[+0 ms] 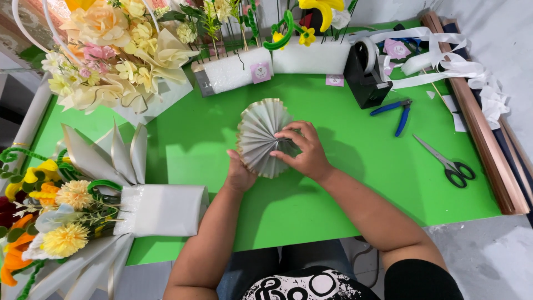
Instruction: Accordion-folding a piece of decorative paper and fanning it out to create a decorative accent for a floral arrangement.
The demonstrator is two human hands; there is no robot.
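Both hands meet over the middle of the green table (355,166), working a pleated paper fan (260,136), a pale grey round of folded paper with a cream edge, held upright just above the tabletop. The left hand (239,175) sits under the fan's near left edge, its fingers curled in and mostly hidden behind the paper, so it seems closed on the lower folds, though exactly how it grips cannot be told. The right hand (302,150) comes in from the right with its fingers bent and close together, the fingertips (284,135) pinching the pleats near the fan's centre and the thumb pressing from below. At the near left lies a bouquet (61,222) of yellow and orange flowers wrapped in cream paper, and at the far left stands a second flower arrangement (114,50) in pale yellow and pink. Along the far edge, white foam blocks (239,71) hold flower stems. To the right of them stands a black tape dispenser (366,75), with white ribbon (444,61) trailing past it. Blue-handled pliers (395,111) lie just near of the dispenser, and scissors (447,164) with black handles lie further right, well apart from the hands.
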